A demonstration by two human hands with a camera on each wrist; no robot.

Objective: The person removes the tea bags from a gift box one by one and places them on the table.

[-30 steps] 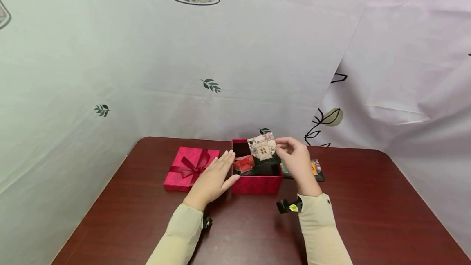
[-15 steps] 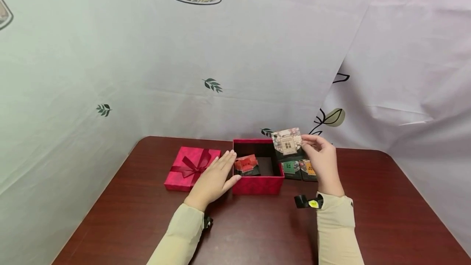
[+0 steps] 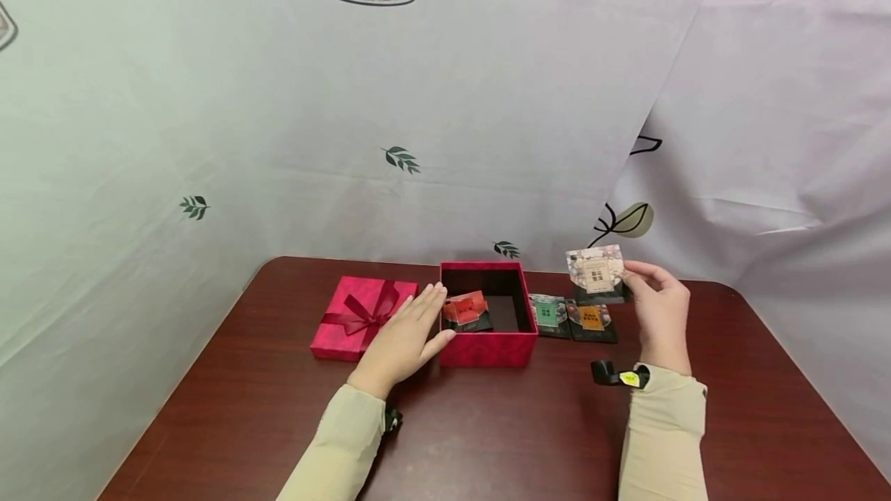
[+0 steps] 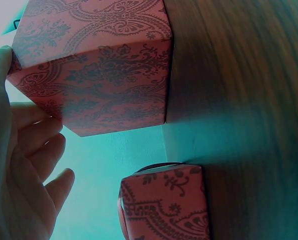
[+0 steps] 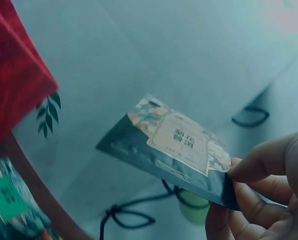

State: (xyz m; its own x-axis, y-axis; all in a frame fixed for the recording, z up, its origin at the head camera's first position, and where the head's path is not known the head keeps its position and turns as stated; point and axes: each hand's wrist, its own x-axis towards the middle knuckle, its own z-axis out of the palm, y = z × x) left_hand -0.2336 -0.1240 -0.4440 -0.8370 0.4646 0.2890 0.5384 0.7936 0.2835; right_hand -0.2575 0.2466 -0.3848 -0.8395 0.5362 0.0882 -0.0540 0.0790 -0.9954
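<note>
An open red box (image 3: 487,349) stands mid-table with a red-labelled packet (image 3: 465,309) inside. My left hand (image 3: 404,340) rests flat against the box's left side (image 4: 94,75), fingers (image 4: 29,150) straight. My right hand (image 3: 657,308) pinches a small dark packet with a pale patterned label (image 3: 595,273) by its right edge, holding it in the air right of the box. The same packet (image 5: 174,150) shows in the right wrist view between thumb and fingers (image 5: 259,165). Two more packets lie on the table just right of the box, one green-labelled (image 3: 547,315), one orange-labelled (image 3: 590,320).
The box's red lid with a ribbon bow (image 3: 362,317) lies left of the box, also seen as the lid (image 4: 164,210) in the left wrist view. The dark wood table (image 3: 501,431) is backed by white cloth printed with leaves (image 3: 400,159).
My right hand has carried the pale-labelled packet from over the box out to the right, past the two packets on the table. The left hand has stayed against the box.
</note>
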